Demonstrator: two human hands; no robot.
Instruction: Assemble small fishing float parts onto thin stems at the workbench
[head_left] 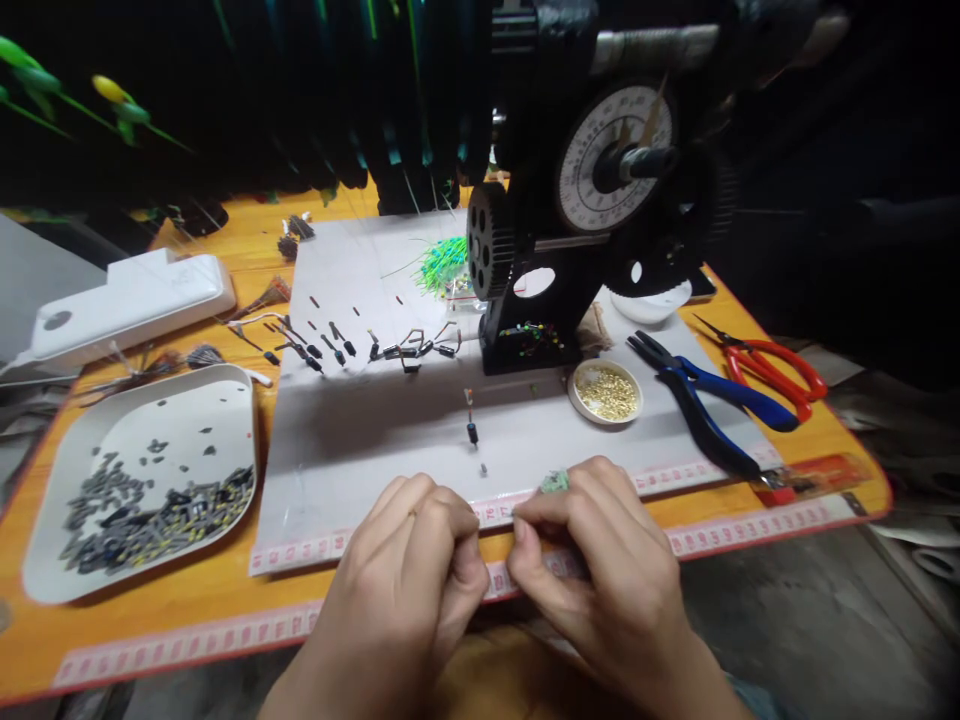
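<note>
My left hand and my right hand are side by side at the front edge of the white board. Thumb and fingers of each are pinched together; whatever lies between them is too small or hidden to make out. A pale green bit shows against the fingers of my right hand. Beyond my hands, a small black cylinder with a thin stem lies on the board, a tiny grey piece just below it. Several similar dark cylinders form a row farther back.
Left stands a white tray of small grey, black and yellow parts. A black geared machine with a dial rises behind. At right are a dish of gold beads, blue pliers and red pliers. Measuring tape edges the table.
</note>
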